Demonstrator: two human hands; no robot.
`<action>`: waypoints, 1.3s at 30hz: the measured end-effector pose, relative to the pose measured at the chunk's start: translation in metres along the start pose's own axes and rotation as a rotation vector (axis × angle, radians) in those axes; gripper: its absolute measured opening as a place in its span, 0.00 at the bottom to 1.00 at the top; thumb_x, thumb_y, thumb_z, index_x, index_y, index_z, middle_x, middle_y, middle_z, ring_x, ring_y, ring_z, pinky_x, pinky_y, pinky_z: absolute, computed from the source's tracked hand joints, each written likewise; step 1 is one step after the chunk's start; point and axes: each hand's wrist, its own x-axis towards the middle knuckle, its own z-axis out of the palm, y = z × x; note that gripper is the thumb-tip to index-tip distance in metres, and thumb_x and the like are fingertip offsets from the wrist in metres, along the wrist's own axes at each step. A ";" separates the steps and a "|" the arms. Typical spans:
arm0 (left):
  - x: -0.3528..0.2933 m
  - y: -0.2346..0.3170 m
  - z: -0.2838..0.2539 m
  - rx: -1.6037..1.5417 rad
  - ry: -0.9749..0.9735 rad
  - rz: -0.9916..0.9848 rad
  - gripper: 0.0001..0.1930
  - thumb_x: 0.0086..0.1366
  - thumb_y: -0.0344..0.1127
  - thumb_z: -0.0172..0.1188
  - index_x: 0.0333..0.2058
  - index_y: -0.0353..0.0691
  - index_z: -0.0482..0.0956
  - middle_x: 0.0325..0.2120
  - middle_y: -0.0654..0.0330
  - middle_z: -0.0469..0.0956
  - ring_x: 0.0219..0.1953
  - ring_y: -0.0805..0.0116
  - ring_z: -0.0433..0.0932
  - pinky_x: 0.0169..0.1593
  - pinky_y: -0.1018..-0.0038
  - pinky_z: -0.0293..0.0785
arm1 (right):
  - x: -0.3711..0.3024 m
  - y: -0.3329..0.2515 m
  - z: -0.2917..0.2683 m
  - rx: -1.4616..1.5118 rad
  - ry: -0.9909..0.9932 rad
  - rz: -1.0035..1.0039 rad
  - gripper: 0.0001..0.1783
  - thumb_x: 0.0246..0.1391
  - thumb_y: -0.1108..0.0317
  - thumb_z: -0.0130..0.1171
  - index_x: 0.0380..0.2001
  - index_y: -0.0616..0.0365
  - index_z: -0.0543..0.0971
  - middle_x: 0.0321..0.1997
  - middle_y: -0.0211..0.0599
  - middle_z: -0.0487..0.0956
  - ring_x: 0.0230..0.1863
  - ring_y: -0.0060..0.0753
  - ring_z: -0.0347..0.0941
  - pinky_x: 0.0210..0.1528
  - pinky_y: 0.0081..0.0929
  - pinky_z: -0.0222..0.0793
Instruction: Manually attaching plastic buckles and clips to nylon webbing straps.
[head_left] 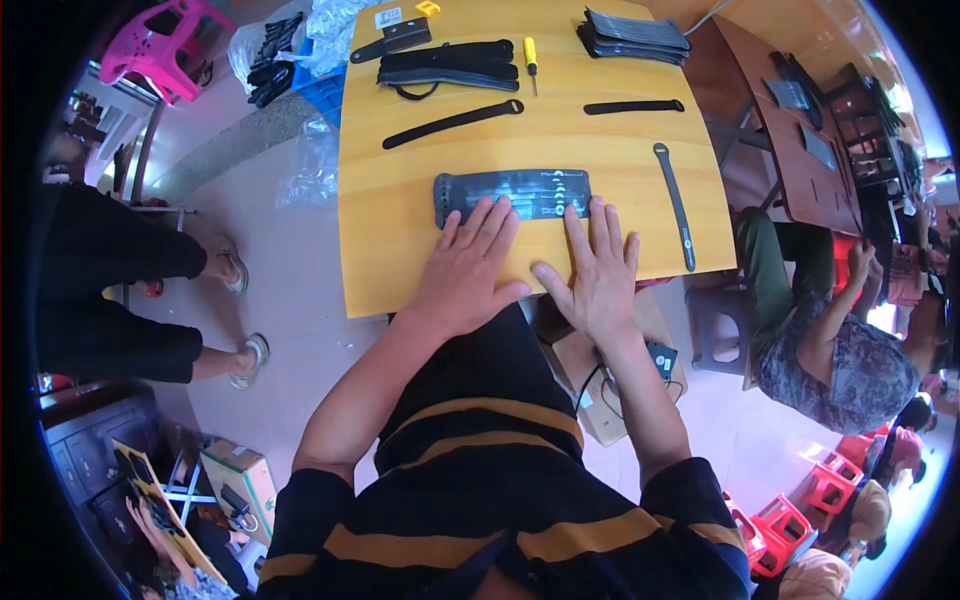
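In front of me on the yellow table point(385, 260) lies a flat, glossy black bundle point(500, 190), which looks like several straps side by side with pale printing near the right end. My left hand point(465, 270) lies palm down, its fingertips on the bundle's near edge. My right hand point(598, 275) is also flat, with its fingers spread at the bundle's lower right corner. Neither hand grips anything. Beyond the bundle lie two single black straps with slotted ends, one on the left point(453, 125) and one on the right point(634, 107). Another slotted strap point(675, 207) lies lengthwise at the right.
At the table's far side are a pile of black straps point(450, 65), a yellow-handled screwdriver point(531, 60), a dark box-shaped piece point(407, 35) and a stack of grey-black straps point(632, 36). A person point(130, 285) stands at the left; another point(835, 350) sits at the right.
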 end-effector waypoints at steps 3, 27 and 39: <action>0.001 -0.002 -0.003 -0.028 -0.043 0.006 0.48 0.65 0.60 0.62 0.74 0.38 0.54 0.77 0.51 0.49 0.79 0.50 0.46 0.77 0.46 0.42 | 0.001 0.001 0.002 0.001 -0.007 0.000 0.49 0.60 0.30 0.53 0.74 0.51 0.64 0.80 0.57 0.54 0.82 0.57 0.45 0.75 0.70 0.38; 0.044 0.009 -0.010 -0.036 0.091 0.008 0.36 0.64 0.51 0.67 0.65 0.38 0.69 0.70 0.45 0.60 0.74 0.39 0.53 0.71 0.37 0.50 | 0.003 0.001 0.000 0.078 -0.003 0.007 0.49 0.59 0.32 0.56 0.75 0.50 0.63 0.80 0.58 0.55 0.81 0.61 0.47 0.75 0.69 0.38; 0.052 0.010 -0.012 -0.028 0.055 -0.018 0.36 0.63 0.51 0.68 0.65 0.42 0.70 0.71 0.46 0.59 0.74 0.39 0.52 0.72 0.36 0.49 | 0.005 0.002 -0.003 0.094 -0.079 0.031 0.49 0.59 0.32 0.56 0.76 0.47 0.61 0.81 0.56 0.52 0.82 0.59 0.44 0.76 0.67 0.33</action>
